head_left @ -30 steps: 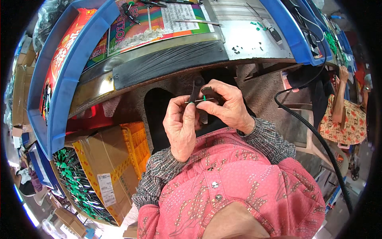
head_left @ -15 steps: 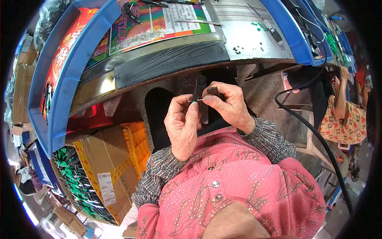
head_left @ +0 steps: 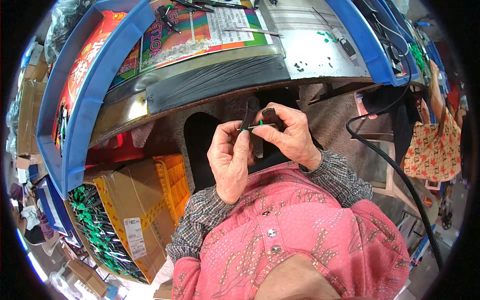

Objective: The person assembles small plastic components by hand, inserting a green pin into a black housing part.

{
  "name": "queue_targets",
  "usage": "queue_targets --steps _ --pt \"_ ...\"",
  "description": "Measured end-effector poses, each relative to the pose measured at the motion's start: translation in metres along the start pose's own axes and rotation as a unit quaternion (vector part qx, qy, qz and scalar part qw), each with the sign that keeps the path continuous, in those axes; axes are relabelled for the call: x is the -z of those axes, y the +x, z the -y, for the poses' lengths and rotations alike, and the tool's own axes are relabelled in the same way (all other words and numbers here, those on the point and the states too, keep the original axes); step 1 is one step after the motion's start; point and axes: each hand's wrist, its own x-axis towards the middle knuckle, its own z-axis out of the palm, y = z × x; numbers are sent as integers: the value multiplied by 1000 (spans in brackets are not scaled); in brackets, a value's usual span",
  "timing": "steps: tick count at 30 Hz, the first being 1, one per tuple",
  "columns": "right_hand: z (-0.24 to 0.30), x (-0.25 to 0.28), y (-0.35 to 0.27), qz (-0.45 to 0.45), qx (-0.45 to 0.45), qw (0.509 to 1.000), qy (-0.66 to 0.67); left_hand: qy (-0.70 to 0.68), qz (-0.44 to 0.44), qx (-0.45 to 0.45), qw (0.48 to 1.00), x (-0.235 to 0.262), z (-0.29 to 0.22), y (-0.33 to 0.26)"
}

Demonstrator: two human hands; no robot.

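Observation:
Both my hands are held close together over my lap, in front of the table edge. My left hand (head_left: 229, 157) pinches a dark curved piece (head_left: 248, 116) that has a small bit of green at its lower end. In my right hand (head_left: 289, 131) is a flat black piece (head_left: 270, 116), with a small green bit (head_left: 261, 122) beside the thumb. A thin light-coloured pin (head_left: 251, 127) spans the narrow gap between the thumbs. Fingers cover much of these pieces, so I cannot tell their exact kind or whether they join.
A blue tray (head_left: 95, 95) sits at the left, another blue tray (head_left: 362, 42) at the right. On the table (head_left: 315, 57) lie black tools, a slim metal tool (head_left: 255, 32) and green scraps. A cardboard box (head_left: 132, 200) of green-and-black pieces stands low left; a black cable (head_left: 400, 182) hangs right.
The green bit beside my right thumb now shows, and the right fingers have shifted slightly. My left hand stays nearly still. A person at the far right has moved an arm.

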Motion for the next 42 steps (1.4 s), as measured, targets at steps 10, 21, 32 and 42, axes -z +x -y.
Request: queue_targets --steps 10,21,32,42 --pt "5 1 1 6 -8 1000 -4 3 -4 -2 1000 0 -1 0" --pt "1 -2 -1 -6 -12 1000 8 0 -2 -6 1000 2 2 0" --pt "1 -1 -2 8 -14 1000 15 -12 -9 2 1000 3 2 0" --pt "6 -2 -2 3 -30 999 34 -16 -4 -9 1000 5 3 -1"
